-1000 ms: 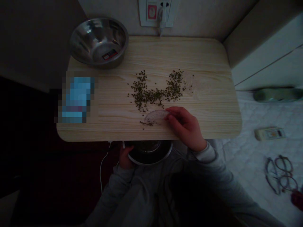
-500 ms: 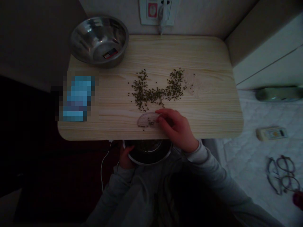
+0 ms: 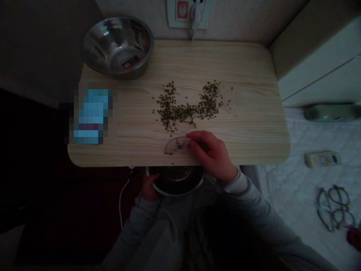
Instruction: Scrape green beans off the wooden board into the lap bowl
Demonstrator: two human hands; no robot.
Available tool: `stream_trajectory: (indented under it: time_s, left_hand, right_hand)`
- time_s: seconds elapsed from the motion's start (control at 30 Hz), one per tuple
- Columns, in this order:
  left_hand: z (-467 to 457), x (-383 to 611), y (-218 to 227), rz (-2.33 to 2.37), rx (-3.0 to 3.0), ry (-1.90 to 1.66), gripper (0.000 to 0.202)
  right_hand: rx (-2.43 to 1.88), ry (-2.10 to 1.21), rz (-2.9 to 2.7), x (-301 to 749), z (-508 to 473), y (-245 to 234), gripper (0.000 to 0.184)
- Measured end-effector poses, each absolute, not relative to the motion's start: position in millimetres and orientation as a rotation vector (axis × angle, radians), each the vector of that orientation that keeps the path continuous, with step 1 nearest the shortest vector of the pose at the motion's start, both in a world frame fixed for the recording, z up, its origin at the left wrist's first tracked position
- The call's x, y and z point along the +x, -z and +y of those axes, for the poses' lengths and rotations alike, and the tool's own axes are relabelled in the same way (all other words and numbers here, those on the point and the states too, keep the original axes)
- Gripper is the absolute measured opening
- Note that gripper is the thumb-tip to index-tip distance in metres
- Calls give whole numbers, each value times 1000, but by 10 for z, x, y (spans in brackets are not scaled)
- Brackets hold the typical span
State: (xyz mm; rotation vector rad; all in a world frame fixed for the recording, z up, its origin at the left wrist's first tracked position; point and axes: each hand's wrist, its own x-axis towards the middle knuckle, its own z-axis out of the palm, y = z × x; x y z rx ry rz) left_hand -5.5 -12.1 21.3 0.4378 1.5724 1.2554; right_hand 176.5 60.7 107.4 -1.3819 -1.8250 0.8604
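Spread: small, round, dark-green beans (image 3: 167, 111), too many to count, strewn in a rough U across one pale wood-grain table (image 3: 248, 139).
Tool: one clear, half-round plastic protractor (image 3: 172, 143) near the table's front edge, a few beans seen through it.
Right hand (image 3: 213, 154): pinching the protractor's right end.
Left hand (image 3: 149, 187): gripping one round, dark, silver-rimmed bowl (image 3: 180, 187) by its left side, below that edge.
Far left corner: one wide, shiny steel bowl (image 3: 118, 45).
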Motion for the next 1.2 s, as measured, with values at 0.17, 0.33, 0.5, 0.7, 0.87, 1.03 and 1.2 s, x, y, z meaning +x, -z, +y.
stream_trajectory:
  time_s: [0.17,0.33,0.5,0.7,0.87,1.03,1.2]
  left_hand:
    - [-103,-9,-222,1496,374,-1288,21]
    - [-139,-53,-173,1536,437,-1242,11]
    - [-193,-90,-125,1610,579,-1283,8]
    - [-195,-69,-164,1643,575,-1270,10]
    - [-142,-45,-180,1612,499,-1252,11]
    - [-93,1,-208,1541,380,-1277,18]
    - [-105,-1,-224,1592,412,-1277,14]
  right_hand:
    - [-1370,-902,-1820,1770,590,-1077,23]
    - [-1387,-930,-1748,1774,581,-1064,23]
    - [-1396,-926,-1722,1777,576,-1051,23]
    - [-1393,-923,-1762,1785,574,-1059,23]
    - [-1380,-910,-1803,1785,574,-1064,23]
    - [-1354,-928,-1832,1787,571,-1067,23]
    - [-1358,-933,-1795,1789,566,-1072,22]
